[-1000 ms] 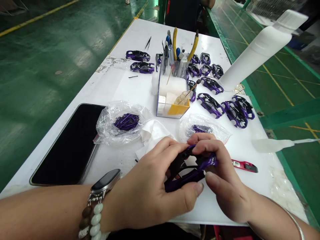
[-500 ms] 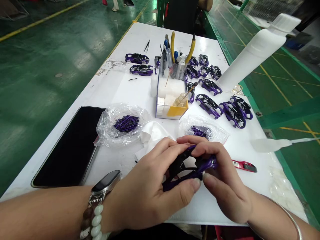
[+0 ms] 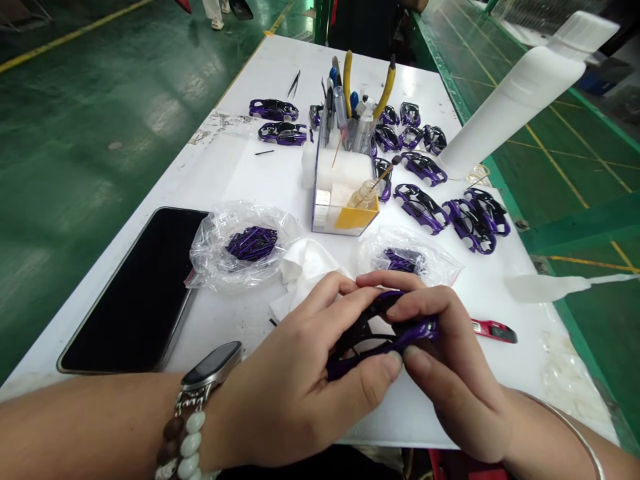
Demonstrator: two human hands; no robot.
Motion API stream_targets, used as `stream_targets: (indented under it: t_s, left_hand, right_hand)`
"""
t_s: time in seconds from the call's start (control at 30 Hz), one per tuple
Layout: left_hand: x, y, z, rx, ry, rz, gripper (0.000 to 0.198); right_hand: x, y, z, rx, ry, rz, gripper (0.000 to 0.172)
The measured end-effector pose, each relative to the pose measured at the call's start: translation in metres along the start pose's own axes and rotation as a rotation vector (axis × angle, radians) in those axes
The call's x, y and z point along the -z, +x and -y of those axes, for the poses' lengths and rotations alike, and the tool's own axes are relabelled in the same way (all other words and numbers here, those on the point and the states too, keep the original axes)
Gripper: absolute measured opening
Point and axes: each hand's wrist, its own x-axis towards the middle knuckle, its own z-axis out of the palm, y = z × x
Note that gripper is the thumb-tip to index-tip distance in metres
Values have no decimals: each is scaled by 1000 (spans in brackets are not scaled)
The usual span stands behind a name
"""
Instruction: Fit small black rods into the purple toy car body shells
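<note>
Between both hands, low over the near edge of the table, is a glossy purple and black toy car body shell (image 3: 420, 329). My left hand (image 3: 310, 373) wraps its left side, thumb along the near edge and fingers over the far side. My right hand (image 3: 450, 360) grips the right end between thumb and fingers. Much of the shell is hidden behind the fingers. Just beyond the hands lie a crumpled white cloth (image 3: 305, 267) and an open plastic bag (image 3: 435, 260) of thin purple parts. A second plastic bag (image 3: 210, 247) with similar parts lies to the left.
A black tablet (image 3: 130, 293) lies at left. A clear organizer (image 3: 345, 220) with pliers and tools stands mid-table. Several car shells (image 3: 423, 208) lie behind it, beside a tall white bottle (image 3: 515, 100). A red tool (image 3: 495, 331) and a dropper bottle (image 3: 545, 288) are at right.
The view has shifted slightly, so table items sit a little differently in the picture. Both hands keep their hold on the car shell, with hardly any finger movement.
</note>
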Motion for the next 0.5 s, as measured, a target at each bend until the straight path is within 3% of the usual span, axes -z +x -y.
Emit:
stream_targets:
  t_s: [0.5]
  left_hand:
    - [1, -2, -2, 22, -20, -3, 27]
  right_hand:
    - [-2, -1, 0, 9, -55, 7, 20]
